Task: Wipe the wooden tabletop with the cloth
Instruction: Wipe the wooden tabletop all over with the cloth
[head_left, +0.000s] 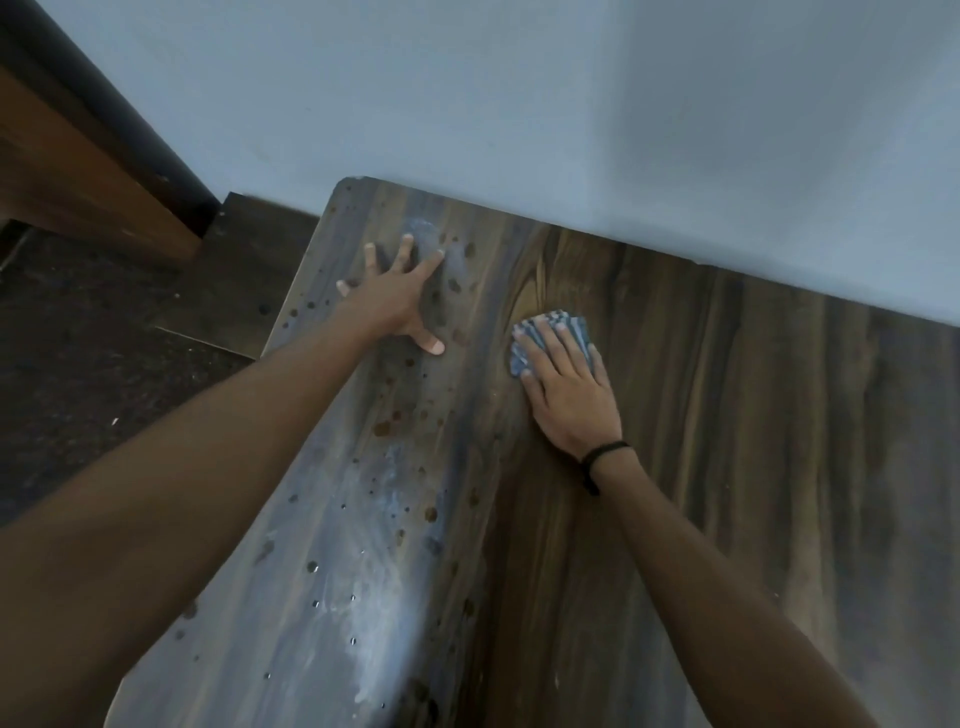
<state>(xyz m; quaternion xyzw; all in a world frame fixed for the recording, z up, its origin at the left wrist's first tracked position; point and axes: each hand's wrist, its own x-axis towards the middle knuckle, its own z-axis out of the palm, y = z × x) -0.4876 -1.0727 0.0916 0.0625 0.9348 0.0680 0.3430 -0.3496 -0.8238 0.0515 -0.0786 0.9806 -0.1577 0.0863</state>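
1. Head view: the left hand (395, 304) lies flat with fingers spread, holding nothing, near the left edge and rounded far corner of the desk (727, 441).
2. The right hand (569, 387) presses straight fingers on the blue cloth (579, 330) at centre frame. Bare wood stretches to the right, and the desk's far edge meets the wall (519, 104).

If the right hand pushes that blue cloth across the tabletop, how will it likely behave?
The cloth looks soft and floppy: it lies folded flat under the right hand. Small and thin, it is probably light and should slide easily. Pressed flat, not gripped, it may bunch on the tabletop.
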